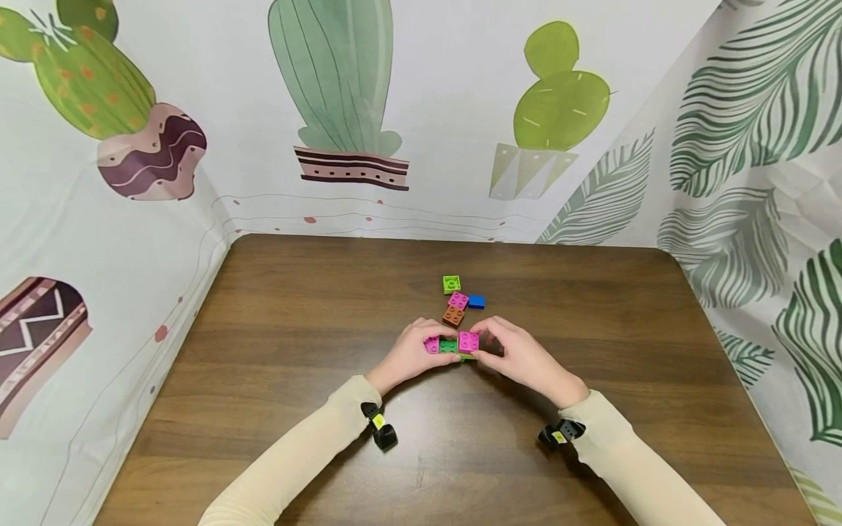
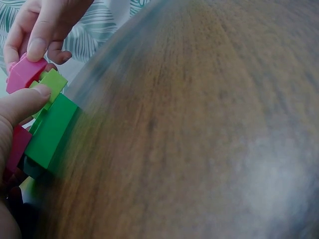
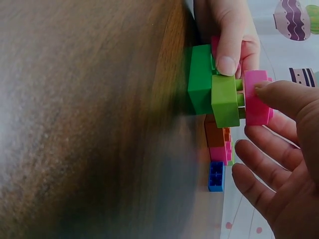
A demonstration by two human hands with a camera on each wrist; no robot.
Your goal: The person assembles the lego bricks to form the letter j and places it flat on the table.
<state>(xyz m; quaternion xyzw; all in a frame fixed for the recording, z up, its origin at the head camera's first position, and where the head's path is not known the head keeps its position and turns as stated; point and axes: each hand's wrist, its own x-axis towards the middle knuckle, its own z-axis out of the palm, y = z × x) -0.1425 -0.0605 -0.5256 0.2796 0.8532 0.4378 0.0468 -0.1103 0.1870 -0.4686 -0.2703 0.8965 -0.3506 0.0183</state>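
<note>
My right hand pinches a pink brick between thumb and fingers. That brick sits just over the studs of a lime green brick, and a narrow gap with studs shows between them. The lime brick is on one end of a longer dark green brick. Another pink brick is on the dark green brick's other end. My left hand grips this stack, its thumb pressed against the lime brick in the left wrist view. Its other fingers are mostly hidden behind the bricks.
Behind the hands on the wooden table lie a brown brick, a loose pink brick, a blue brick and an upturned lime brick. A printed cloth hangs along the table's back and sides.
</note>
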